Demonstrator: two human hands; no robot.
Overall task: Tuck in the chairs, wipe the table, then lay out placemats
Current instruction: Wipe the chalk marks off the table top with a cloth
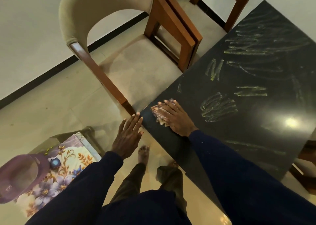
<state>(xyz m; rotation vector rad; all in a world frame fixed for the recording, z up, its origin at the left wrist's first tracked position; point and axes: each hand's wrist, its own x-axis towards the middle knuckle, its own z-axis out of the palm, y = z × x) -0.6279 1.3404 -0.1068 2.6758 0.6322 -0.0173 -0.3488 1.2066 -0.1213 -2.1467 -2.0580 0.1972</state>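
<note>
The job looks to be in the middle part: the wiping. The dark surface (239,156) has lots of yellow-green streaks (218,110) on it from 1 to 3 o'clock, so there is plenty left to wipe. The corner near the hands looks clean. The tan chair (102,7) at 11 o'clock has its seat up against the surface edge, but most of the seat sticks out, so I think it is not pushed all the way in. I see no placemats on the surface, so that part is not done yet.

The right hand (174,117) lies flat, fingers straight, and presses down on a bumpy cloth (158,112) near the corner of the surface, close to the middle of the view. The left hand (128,136) is at 7 o'clock from the cloth. It is spread flat and holds nothing. Its fingertips seem to touch the corner of the surface.
</note>
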